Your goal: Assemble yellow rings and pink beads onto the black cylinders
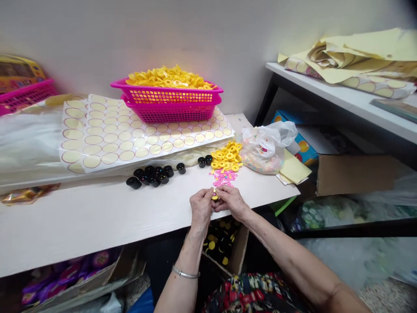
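Note:
Both my hands meet at the table's front edge around a small black cap with a yellow ring (214,196). My left hand (201,205) pinches it from the left, and my right hand (232,201) grips it from the right; fingers partly cover it. Just beyond my fingers lies a patch of small pink beads (223,177). Behind them is a heap of yellow ring pieces (227,155). Two black caps (205,161) stand beside that heap, and a cluster of several black caps (152,175) sits further left.
Pink baskets (172,108) of yellow pieces rest on sticker sheets (110,148). A plastic bag of beads (263,152) lies at the right. Below my hands is a cardboard box (241,250) with black and yellow pieces. A white shelf (358,102) stands at the right.

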`<state>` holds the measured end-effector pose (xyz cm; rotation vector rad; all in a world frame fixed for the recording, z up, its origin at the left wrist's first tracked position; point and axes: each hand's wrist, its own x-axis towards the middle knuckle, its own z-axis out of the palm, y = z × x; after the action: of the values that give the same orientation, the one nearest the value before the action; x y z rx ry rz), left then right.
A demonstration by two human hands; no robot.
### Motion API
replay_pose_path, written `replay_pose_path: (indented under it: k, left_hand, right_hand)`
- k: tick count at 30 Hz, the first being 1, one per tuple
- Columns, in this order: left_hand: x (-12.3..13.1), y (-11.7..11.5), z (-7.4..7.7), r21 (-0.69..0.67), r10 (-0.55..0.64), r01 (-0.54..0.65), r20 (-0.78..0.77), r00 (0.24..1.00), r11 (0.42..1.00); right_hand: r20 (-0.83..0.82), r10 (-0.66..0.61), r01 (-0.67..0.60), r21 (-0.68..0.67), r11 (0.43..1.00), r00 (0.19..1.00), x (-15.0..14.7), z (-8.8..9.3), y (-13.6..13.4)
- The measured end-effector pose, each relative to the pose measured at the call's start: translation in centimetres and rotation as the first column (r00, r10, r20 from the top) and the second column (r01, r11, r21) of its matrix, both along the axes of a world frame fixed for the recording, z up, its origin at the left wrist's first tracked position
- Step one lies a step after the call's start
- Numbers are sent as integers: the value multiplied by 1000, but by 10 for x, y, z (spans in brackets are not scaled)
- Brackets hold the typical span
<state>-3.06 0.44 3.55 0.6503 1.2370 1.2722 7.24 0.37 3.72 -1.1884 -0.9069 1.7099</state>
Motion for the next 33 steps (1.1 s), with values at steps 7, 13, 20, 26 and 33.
replay_pose_path:
  k: [7,13,20,26,33]
  left_hand:
    - [-3,5,-4,2,-33,33,-14,999,999]
    - [-7,2,-8,42,-97,100,-79,992,994]
    - [-26,-9,-2,45,-201,199,46,978,979]
    - [-21,-6,-4,106,-269,309,-284,920,945]
    - [-4,-24,8,296,-169,379,-547,820,877]
  right_hand:
    - [4,29,-29,5,1000,1000,1,0,5]
    - [-2,50,-49,104,993,999,-1,4,-2]
    - [-98,92,-77,147,986,991,19,4,-18]
    - [21,5,-8,169,986,1000,29,1,-20]
    - [199,-92,-19,494,869,976,45,13,-37]
